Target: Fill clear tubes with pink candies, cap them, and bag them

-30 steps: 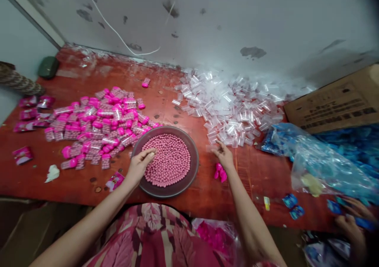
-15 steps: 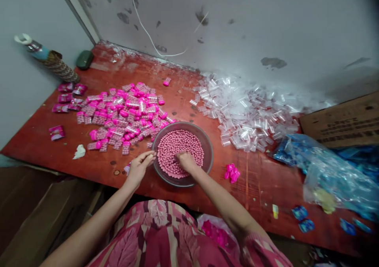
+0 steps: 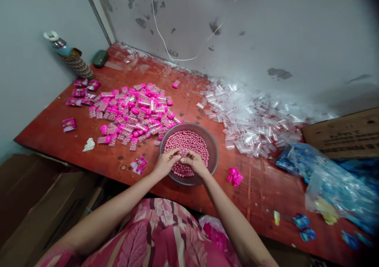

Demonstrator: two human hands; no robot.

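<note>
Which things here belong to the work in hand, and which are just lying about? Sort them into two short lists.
In use:
left hand
right hand
bowl of pink candy balls
pile of empty clear tubes
pile of filled pink-capped tubes
loose pink caps

Lying about:
bottle in woven sleeve
crumpled white scrap
blue packets in plastic bag
cardboard box
white cable

Red-brown wooden tabletop (image 3: 59, 140) against a stained grey wall (image 3: 266, 30), white cable (image 3: 166, 46) hanging down it. Back right: heap of empty clear plastic tubes (image 3: 251, 121). Right edge: brown cardboard box (image 3: 346, 134), clear bag of blue packets (image 3: 334, 180) in front of it. Small clump of loose pink caps (image 3: 235, 176). Far left corner: dark green pad (image 3: 100, 58), bottle in a woven sleeve (image 3: 72, 57). Crumpled white scrap (image 3: 89, 144) near the front edge.
</note>
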